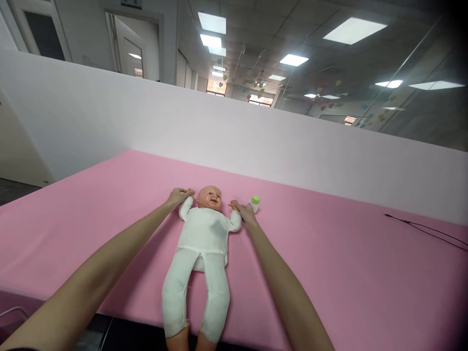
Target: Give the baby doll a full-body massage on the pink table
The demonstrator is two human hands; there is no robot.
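Observation:
A baby doll (203,234) in a white sleeved suit lies on its back on a pink padded surface (91,209), its head away from me and its bare feet at the near edge. My left hand (179,196) rests beside the doll's head, over the end of its raised sleeve. My right hand (245,214) lies flat by the doll's other arm, its fingers pointing toward the head. Just beyond it stands a small baby bottle (255,203) with a green top, partly hidden by that hand. Neither hand visibly grips anything.
A white partition wall (234,122) runs along the far side of the pink surface. A thin black cable (426,231) lies on the surface at the right. Beyond the partition are a doorway, ceiling lights and hanging paper hearts.

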